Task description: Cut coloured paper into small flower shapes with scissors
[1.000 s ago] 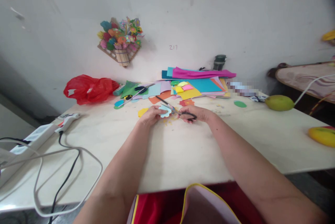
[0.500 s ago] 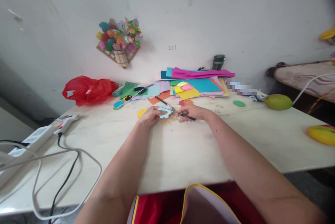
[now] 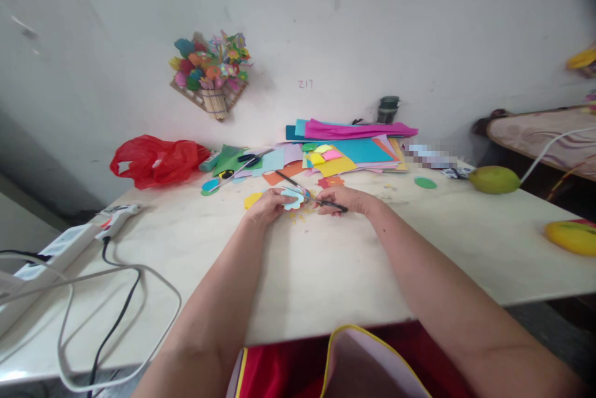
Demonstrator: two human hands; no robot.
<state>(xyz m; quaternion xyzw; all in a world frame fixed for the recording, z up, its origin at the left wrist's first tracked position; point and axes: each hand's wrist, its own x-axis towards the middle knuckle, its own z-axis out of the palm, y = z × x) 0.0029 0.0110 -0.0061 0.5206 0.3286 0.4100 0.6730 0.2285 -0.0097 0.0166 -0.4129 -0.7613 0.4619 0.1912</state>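
Pinched in my left hand is a light blue flower-shaped paper piece with a scalloped edge. My right hand is closed on a slim dark-handled tool, which points left to the paper's right edge; its exact kind is hard to make out. A dark stick-like object lies slanted just behind the paper. A yellow paper shape is beside my left hand, and a red-orange paper flower lies behind my right hand. Small yellow scraps are scattered below the paper.
Coloured sheets are stacked along the wall, with dark scissors to their left. A red plastic bag sits at the back left. Cables and a white power strip occupy the left side; a green mango-like fruit lies right.
The blue paper and the tool's dark handle have shifted very slightly between my hands. Both hands keep their hold.
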